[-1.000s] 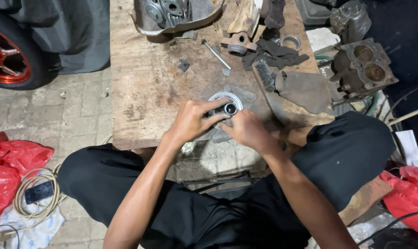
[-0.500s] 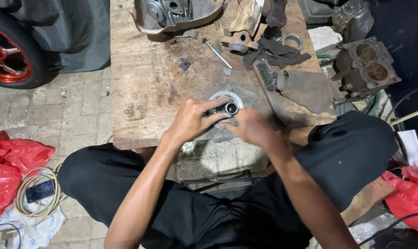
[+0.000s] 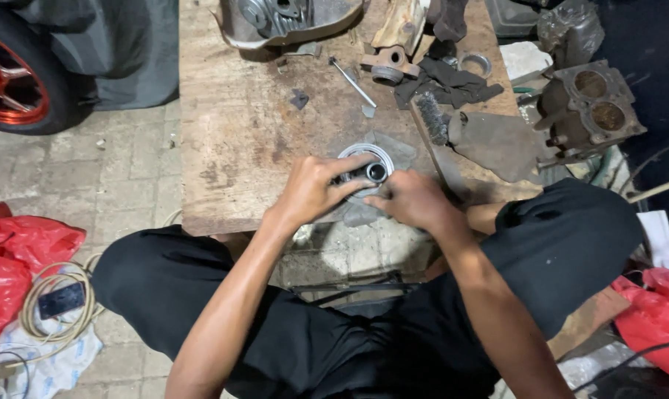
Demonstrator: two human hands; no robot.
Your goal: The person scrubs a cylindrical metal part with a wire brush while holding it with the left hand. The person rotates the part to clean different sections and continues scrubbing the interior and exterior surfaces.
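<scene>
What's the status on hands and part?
Left hand and right hand both gripping small metal cylinder over round metal ring. Wire brush nearby, clear of hands.

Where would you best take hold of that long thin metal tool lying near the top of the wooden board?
Probably at the middle of the thin metal tool's bare shaft, coming straight down from above. It lies flat and slanted on the wooden board, so fingers would close across its narrow width. Its lower end widens into a flat tip, less easy to pinch, and its upper end sits close to the engine casing.
</scene>
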